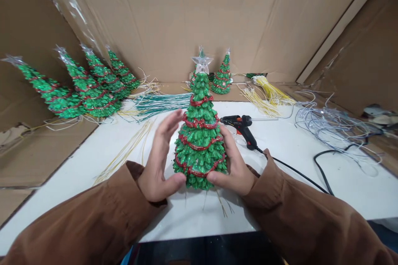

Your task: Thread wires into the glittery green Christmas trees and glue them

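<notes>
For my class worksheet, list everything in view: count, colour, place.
Front tree: 1, green with red garlands, centre
Left trees: 4, green and red, back left
Back trees: at least 2, green and red, back centre
Green wires: many, back, left of centre
Yellow-white wires: many, back right and left
Pale tangled wires: many, right
Glue gun: 1, black and orange, right of front tree
Cord: 1, black, right
Table: 1, white, underneath
Cardboard walls: 3, brown, back and sides
Unclear object: 1, grey, right edge
Sleeves: 2, brown, front
Left hand: 1, bare, left of front tree
Right hand: 1, bare, touching front tree's right side
</notes>
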{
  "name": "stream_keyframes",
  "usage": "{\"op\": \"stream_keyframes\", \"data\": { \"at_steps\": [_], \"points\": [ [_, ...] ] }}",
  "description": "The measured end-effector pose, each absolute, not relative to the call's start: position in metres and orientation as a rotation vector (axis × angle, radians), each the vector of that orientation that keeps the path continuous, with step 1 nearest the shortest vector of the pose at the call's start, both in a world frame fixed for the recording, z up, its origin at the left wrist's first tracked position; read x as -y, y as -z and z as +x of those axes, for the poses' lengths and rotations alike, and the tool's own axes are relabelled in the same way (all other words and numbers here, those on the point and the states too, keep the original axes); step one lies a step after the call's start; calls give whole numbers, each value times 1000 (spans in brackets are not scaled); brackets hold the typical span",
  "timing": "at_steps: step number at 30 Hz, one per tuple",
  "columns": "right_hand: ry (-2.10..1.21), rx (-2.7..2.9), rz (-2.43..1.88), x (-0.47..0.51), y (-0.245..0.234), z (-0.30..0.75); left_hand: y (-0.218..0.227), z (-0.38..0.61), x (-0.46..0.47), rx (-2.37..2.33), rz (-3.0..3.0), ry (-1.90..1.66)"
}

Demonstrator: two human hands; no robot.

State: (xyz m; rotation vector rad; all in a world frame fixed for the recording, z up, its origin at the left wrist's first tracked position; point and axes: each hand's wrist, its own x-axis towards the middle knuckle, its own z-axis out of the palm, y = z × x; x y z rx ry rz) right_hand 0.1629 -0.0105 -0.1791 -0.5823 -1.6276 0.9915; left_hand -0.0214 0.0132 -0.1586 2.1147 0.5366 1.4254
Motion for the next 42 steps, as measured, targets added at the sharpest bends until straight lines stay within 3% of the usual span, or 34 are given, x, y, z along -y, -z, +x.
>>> {"op": "stream_keyframes", "data": {
  "at_steps": [4,35,42],
  "points": [
    [-964,1637,-592,8,179,161,157,-28,-12,-505,2015,-1219],
    [-810,1737,-699,8,186,160,162,-20,-5,-616,1905,-1245],
    [-939,1676,-662,9,186,159,162,-23,-5,-585,1908,-1226]
  ]
}}
